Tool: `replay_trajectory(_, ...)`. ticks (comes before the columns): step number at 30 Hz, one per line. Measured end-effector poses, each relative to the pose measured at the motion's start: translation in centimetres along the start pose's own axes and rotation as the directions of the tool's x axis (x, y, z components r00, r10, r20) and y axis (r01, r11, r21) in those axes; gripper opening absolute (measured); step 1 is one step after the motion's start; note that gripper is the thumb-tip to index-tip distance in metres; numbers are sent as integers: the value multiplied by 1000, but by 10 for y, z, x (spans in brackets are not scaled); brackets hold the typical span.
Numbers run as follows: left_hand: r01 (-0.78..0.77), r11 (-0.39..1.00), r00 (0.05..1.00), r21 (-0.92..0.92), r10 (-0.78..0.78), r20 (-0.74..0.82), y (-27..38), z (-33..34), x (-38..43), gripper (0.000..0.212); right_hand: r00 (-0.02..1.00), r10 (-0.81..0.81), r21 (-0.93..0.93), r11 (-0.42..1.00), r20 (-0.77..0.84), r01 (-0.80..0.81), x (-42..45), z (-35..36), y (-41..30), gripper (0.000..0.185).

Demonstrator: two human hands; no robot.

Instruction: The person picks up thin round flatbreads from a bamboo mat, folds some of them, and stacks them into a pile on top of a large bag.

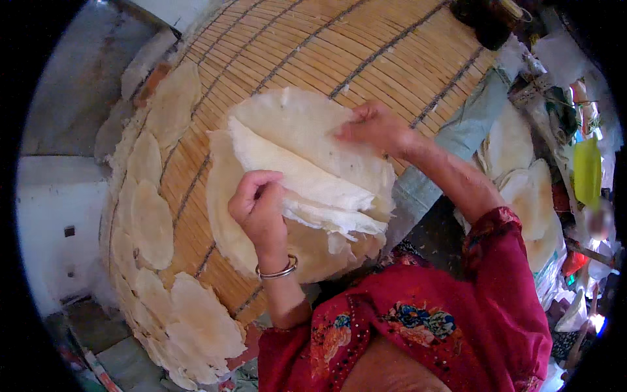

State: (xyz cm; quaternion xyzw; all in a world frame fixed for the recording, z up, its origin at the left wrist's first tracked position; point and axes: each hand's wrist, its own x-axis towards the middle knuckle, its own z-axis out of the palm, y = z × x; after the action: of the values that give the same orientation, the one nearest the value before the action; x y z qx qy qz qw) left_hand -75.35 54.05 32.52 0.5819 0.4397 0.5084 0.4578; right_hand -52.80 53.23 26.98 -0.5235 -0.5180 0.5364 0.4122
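Note:
My left hand (259, 203) pinches the edge of a folded thin flatbread (299, 161), whose pale layers fan out to the right with ragged ends. Beneath the folds is a broad, round, thin flatbread (303, 115) with small dark specks. My right hand (374, 127) is at this round's upper right edge, fingers bent; blur hides whether they grip it. Another round flatbread (223, 196) shows underneath on the left, its lower edge close to my body. The stack rests on a slatted mat (289, 54) tied with dark cords.
Overlapping flatbreads (152, 225) line the mat's left rim. More flatbreads (524, 196) are piled at the right, beyond a grey-green cloth (470, 122). A dark object (490, 22) sits at the mat's top right corner. Mixed bags and clutter (583, 161) fill the far right.

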Motion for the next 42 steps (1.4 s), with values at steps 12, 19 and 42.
replay_trajectory(12,-343,921,873,186,385,-299,123,-47,-58,7,965,-263,-989,141,2,40,-47,-202,57,5)
replay_trajectory(19,-360,904,930,-233,327,-168,149,-7,-4,8,919,-81,-814,-439,-386,-380,-91,-303,33,10)
replay_trajectory(42,379,861,894,-339,-436,-108,-125,-65,-98,21,701,-598,-755,229,388,614,-87,75,52,12)
